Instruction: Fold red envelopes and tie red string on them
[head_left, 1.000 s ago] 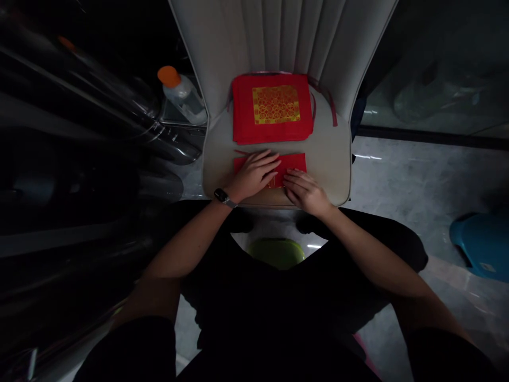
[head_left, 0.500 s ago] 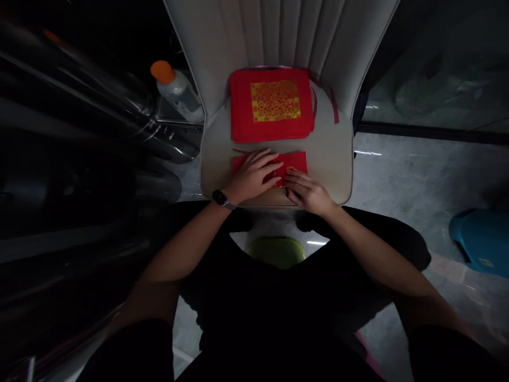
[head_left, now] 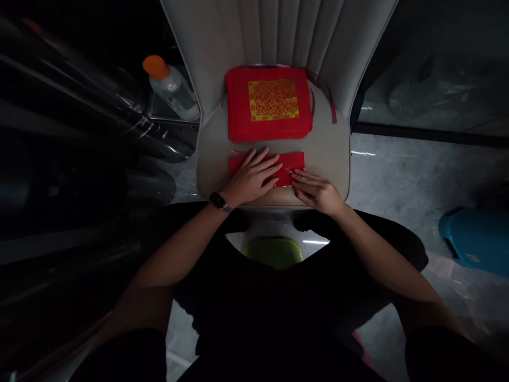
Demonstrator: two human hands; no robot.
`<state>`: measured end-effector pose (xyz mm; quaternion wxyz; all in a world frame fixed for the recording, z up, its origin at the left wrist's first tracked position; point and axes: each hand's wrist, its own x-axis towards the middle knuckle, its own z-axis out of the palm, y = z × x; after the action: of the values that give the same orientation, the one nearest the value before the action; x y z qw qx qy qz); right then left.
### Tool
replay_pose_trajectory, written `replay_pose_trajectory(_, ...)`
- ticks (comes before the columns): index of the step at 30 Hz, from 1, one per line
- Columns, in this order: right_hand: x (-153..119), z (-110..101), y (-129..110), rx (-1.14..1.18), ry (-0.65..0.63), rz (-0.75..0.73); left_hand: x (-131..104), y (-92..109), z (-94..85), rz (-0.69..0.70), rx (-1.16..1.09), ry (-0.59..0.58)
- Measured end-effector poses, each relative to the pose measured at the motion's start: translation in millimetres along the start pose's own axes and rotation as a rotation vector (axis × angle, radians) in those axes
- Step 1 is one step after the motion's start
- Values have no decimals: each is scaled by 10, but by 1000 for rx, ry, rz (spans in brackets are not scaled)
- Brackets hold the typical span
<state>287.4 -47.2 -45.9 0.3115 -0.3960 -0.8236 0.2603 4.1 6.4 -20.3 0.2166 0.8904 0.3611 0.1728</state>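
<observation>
A red envelope point(head_left: 287, 161) with gold marks lies lengthwise on the front of a pale chair seat point(head_left: 328, 151). My left hand point(head_left: 252, 178), with a dark band at its wrist, rests on the envelope's left half, fingers spread. At the envelope's right end is my right hand point(head_left: 316, 190); its fingers are stretched out side by side over the red surface, and its thumb is near the front edge. Behind both hands sits a stack of red bags point(head_left: 270, 129) with a gold pattern panel on top and thin red straps.
The chair's ribbed backrest point(head_left: 274, 34) rises behind the stack. An orange-capped bottle point(head_left: 175, 93) stands left of the chair, near shiny dark tubes point(head_left: 119, 90). A blue plastic object point(head_left: 477, 239) is on the floor at right, a green one point(head_left: 274, 250) below the seat.
My right hand has slid right along the envelope toward its end, uncovering more of the gold mark. My left hand stays on the envelope. The whole view has shifted slightly.
</observation>
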Motion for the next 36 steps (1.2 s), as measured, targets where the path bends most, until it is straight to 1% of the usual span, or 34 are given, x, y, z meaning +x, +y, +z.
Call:
replay_pose_trajectory(5, -81, 5, -32, -25, -11, 2, -3, 27, -3, 4, 23, -12)
replay_pose_trajectory(10, -119, 4, -44, -56, 13, -54, -7, 34, -24, 1, 52, -47)
replay_pose_trajectory(13, -155, -57, -69, -101, 9, -36, -9, 47, -37, -2, 53, -64)
replay_pose_trajectory(18, -218, -178, -190, -225, -61, 5, -22, 56, -38, 28, 63, -83)
replay_pose_trajectory(22, -263, -301, -233, -273, -85, 32, -23, 46, -23, 29, 73, -87)
replay_pose_trajectory(24, -276, -378, -225, -279, -51, 58, -19, 46, -16, 21, 78, -84)
replay_pose_trajectory(27, -255, -453, -248, -318, 64, 117, -13, 51, -11, 18, 84, -80)
replay_pose_trajectory(29, -216, -431, -306, -349, 107, 138, -13, 54, -8, 17, 85, -77)
replay_pose_trajectory(30, -195, -395, -343, -357, 100, 136, -14, 55, -8, 16, 87, -76)
replay_pose_trajectory(33, -155, -231, -424, -354, 2, 110, -18, 59, -10, 10, 96, -71)
replay_pose_trajectory(36, -181, -107, -412, -361, -87, 103, -20, 68, -21, 12, 97, -69)
